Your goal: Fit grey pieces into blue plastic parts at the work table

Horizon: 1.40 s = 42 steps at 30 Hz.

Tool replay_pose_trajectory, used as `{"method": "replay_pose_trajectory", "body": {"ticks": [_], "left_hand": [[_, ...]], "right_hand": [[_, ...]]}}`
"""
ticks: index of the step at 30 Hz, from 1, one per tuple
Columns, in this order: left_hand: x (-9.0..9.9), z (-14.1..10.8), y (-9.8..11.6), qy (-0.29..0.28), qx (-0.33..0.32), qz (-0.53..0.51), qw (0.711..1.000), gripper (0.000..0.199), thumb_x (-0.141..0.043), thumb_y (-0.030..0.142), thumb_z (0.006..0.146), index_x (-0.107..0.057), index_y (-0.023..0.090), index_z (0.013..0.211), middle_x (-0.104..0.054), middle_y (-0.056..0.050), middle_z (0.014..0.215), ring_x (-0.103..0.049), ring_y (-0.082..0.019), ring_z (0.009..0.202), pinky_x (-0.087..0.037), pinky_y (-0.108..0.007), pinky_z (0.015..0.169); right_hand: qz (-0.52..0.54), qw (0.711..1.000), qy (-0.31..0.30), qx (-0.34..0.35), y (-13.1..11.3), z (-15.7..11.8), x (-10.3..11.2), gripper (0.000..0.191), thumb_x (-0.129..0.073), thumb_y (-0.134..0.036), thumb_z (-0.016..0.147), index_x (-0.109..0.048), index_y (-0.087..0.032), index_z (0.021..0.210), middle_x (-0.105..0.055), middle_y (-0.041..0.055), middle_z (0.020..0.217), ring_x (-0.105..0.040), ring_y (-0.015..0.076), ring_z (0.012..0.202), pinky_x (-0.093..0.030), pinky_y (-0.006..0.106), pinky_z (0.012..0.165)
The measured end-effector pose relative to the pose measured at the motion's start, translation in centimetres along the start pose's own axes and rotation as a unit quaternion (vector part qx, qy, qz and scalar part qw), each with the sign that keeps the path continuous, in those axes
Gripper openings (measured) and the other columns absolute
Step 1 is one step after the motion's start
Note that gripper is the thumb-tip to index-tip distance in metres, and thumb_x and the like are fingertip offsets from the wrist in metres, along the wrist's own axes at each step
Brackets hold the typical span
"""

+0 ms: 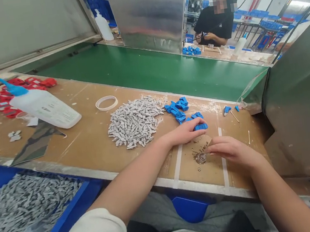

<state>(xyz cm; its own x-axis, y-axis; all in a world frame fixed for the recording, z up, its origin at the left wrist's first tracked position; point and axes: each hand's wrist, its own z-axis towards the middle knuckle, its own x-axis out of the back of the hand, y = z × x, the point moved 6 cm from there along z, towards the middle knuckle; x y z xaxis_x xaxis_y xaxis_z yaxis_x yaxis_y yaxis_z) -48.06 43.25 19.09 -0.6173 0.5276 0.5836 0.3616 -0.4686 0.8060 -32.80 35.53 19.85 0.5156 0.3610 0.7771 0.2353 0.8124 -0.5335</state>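
Note:
My left hand (189,131) is closed on a small blue plastic part (201,127), beside a loose group of similar blue pieces (177,110). My right hand (227,147) is lower and to the right, its fingers pinched together at the rim of a small round dish (200,158). A thin, pale thing seems to be between those fingertips, too small to name. Dark specks lie around the dish, and a tiny ring (199,169) sits just in front of it. Left of my hands is a large heap of small grey parts (135,122).
A squeeze bottle with a blue nozzle (46,105) leans at the left near red parts (33,83). A tape ring (107,103) lies behind the heap. A green belt (149,73) runs beyond the bench; a person (214,24) works across it. A blue bin (89,193) holds grey parts.

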Motion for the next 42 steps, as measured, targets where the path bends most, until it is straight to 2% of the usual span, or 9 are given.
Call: {"method": "replay_pose_trajectory", "body": {"ticks": [3, 7, 17, 19, 21, 24, 26, 38, 42], "left_hand": [[-0.8, 0.4, 0.0, -0.001, -0.022, -0.002, 1.0, 0.033, -0.051, 0.042, 0.103, -0.06, 0.022, 0.127, -0.068, -0.005, 0.127, -0.062, -0.02, 0.116, -0.044, -0.032, 0.104], [-1.1, 0.8, -0.4, 0.018, -0.04, 0.016, 0.999, 0.032, -0.05, 0.041, 0.104, -0.062, 0.021, 0.126, -0.069, -0.006, 0.129, -0.062, -0.02, 0.119, -0.043, -0.031, 0.107], [-1.4, 1.0, -1.4, 0.016, -0.046, 0.015, 0.999, 0.03, -0.051, 0.039, 0.104, -0.063, 0.022, 0.126, -0.068, -0.006, 0.131, -0.062, -0.021, 0.121, -0.043, -0.034, 0.109], [-1.4, 1.0, -1.3, 0.02, -0.048, -0.003, 0.999, 0.029, -0.053, 0.038, 0.103, -0.064, 0.022, 0.124, -0.068, -0.006, 0.13, -0.061, -0.021, 0.121, -0.043, -0.033, 0.108], [-1.4, 0.8, -1.4, 0.022, -0.028, -0.027, 0.999, 0.03, -0.055, 0.04, 0.101, -0.064, 0.023, 0.124, -0.072, -0.004, 0.115, -0.065, -0.02, 0.108, -0.047, -0.032, 0.099], [-1.6, 0.6, -1.9, 0.007, 0.03, -0.059, 0.998, 0.035, -0.055, 0.045, 0.1, -0.061, 0.023, 0.127, -0.063, 0.004, 0.075, -0.06, -0.015, 0.068, -0.047, -0.027, 0.071], [-1.6, 0.5, -1.9, -0.001, 0.046, -0.067, 0.997, 0.034, -0.055, 0.046, 0.1, -0.06, 0.023, 0.125, -0.054, 0.007, 0.066, -0.052, -0.013, 0.057, -0.043, -0.025, 0.062], [-1.7, 0.4, -2.3, -0.012, 0.073, -0.094, 0.993, 0.032, -0.06, 0.045, 0.097, -0.061, 0.023, 0.12, -0.055, 0.005, 0.075, -0.05, -0.011, 0.058, -0.041, -0.023, 0.059], [-1.9, 0.4, -2.2, -0.016, 0.074, -0.222, 0.972, 0.037, -0.058, 0.053, 0.097, -0.057, 0.023, 0.119, -0.058, 0.002, 0.084, -0.041, -0.008, 0.055, -0.033, -0.021, 0.052]], "right_hand": [[-0.095, 0.994, -0.048, 0.014, -1.2, 0.2, -0.4, 0.034, -0.038, -0.017, 0.109, -0.064, -0.02, 0.131, -0.069, 0.01, 0.104, -0.064, 0.0189, 0.096, -0.052, 0.031, 0.082], [-0.178, 0.981, -0.062, 0.044, -2.3, 0.4, -0.7, 0.033, -0.036, -0.015, 0.109, -0.064, -0.016, 0.126, -0.068, 0.0095, 0.1, -0.061, 0.0201, 0.092, -0.052, 0.032, 0.079], [-0.145, 0.986, -0.07, 0.05, -2.4, 0.6, -1.0, 0.033, -0.036, -0.015, 0.109, -0.064, -0.017, 0.126, -0.068, 0.0088, 0.099, -0.062, 0.0198, 0.092, -0.052, 0.031, 0.079], [-0.106, 0.993, -0.024, 0.043, -1.7, 0.3, -0.3, 0.031, -0.038, -0.015, 0.108, -0.065, -0.019, 0.123, -0.068, 0.0086, 0.098, -0.063, 0.0184, 0.09, -0.052, 0.029, 0.077], [-0.069, 0.995, 0.078, 0.009, -0.4, -0.2, 1.1, 0.024, -0.046, -0.017, 0.107, -0.066, -0.02, 0.118, -0.068, 0.0069, 0.095, -0.064, 0.0167, 0.084, -0.051, 0.027, 0.074], [-0.05, 0.961, 0.258, -0.086, 2.3, -1.4, 3.3, 0.011, -0.058, -0.021, 0.102, -0.069, -0.023, 0.107, -0.069, 0.0031, 0.087, -0.064, 0.0152, 0.076, -0.05, 0.026, 0.069], [-0.045, 0.94, 0.31, -0.133, 3.7, -1.8, 3.7, 0.009, -0.061, -0.023, 0.101, -0.07, -0.023, 0.103, -0.069, 0.0019, 0.085, -0.065, 0.0153, 0.075, -0.05, 0.027, 0.069], [-0.032, 0.94, 0.305, -0.148, 4.7, -0.9, 3.0, 0.014, -0.061, -0.028, 0.101, -0.074, -0.022, 0.1, -0.073, 0.0028, 0.086, -0.067, 0.0157, 0.077, -0.052, 0.028, 0.073], [0.039, 0.917, 0.36, -0.165, 5.2, -1.3, 3.0, 0.014, -0.063, -0.03, 0.1, -0.075, -0.023, 0.101, -0.074, 0.003, 0.086, -0.068, 0.0164, 0.077, -0.054, 0.029, 0.072]]}}
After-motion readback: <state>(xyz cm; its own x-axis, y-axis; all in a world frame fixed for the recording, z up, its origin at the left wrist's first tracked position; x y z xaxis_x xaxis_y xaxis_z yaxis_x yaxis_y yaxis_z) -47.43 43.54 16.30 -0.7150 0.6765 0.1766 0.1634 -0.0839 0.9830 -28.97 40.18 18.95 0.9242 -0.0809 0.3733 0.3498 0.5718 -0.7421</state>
